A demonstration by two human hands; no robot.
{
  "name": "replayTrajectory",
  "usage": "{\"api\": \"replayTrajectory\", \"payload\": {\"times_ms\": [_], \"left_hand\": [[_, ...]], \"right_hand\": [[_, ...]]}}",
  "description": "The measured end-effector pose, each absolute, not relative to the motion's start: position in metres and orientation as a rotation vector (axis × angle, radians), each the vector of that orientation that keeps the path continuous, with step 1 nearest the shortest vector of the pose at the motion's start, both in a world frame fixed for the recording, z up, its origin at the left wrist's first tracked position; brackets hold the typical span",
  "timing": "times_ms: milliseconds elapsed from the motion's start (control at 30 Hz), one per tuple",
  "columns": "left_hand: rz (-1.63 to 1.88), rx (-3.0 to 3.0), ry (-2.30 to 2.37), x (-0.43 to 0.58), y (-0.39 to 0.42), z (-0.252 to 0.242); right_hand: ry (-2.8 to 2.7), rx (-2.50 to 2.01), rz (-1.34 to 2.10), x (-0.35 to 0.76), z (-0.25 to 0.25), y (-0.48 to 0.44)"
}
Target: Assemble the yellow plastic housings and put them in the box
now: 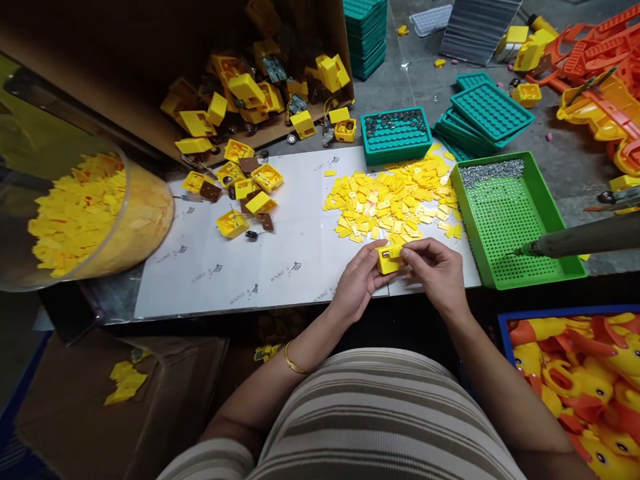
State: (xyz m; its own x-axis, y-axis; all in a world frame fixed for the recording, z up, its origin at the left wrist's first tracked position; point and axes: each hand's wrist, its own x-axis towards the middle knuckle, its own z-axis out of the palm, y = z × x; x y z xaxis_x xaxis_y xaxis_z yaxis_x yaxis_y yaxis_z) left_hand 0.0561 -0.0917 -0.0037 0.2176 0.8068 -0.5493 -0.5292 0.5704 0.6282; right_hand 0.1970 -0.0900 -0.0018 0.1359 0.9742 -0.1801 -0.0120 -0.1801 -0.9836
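My left hand [354, 283] grips a small yellow plastic box [387, 266] at the front edge of the white work surface. A metal part shows in an opening on its top. The thumb and fingers of my right hand [443, 272] pinch a small flat yellow cover [395, 253] at the box's right end. Whether the cover is seated cannot be made out. Just beyond my hands spreads a pile of loose flat yellow pieces [385, 200]. Several open yellow boxes [233, 223] with wires and brown pieces lie to the left on the white sheet [295, 247].
A green basket [565, 233] with screws stands right, a screwdriver-like tool [585, 233] reaching over it. Behind are a teal tray [397, 150] of metal parts and stacked teal trays [493, 110]. Left are a clear tub [150, 217] and cardboard box [125, 100]. Toy ducks [580, 380] fill a crate.
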Motion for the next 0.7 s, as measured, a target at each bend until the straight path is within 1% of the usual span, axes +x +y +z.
{"api": "replayTrajectory", "payload": {"times_ms": [167,300,433,600,700], "left_hand": [[0.938,0.341,0.973,0.06,-0.093,-0.006],[0.974,0.365,0.967,0.062,-0.095,-0.007],[0.986,0.444,0.98,0.062,-0.097,-0.009],[0.98,0.526,1.054,0.063,-0.098,-0.014],[0.991,0.541,1.106,0.062,-0.098,-0.016]], "right_hand": [[-1.065,-1.42,1.198,0.194,-0.007,-0.09],[-1.117,-1.463,1.104,0.189,-0.007,-0.092],[-1.248,-1.498,1.0,0.187,-0.006,-0.094],[-1.378,-1.515,0.948,0.183,-0.008,-0.094],[-1.601,-1.433,0.824,0.186,-0.004,-0.102]]}}
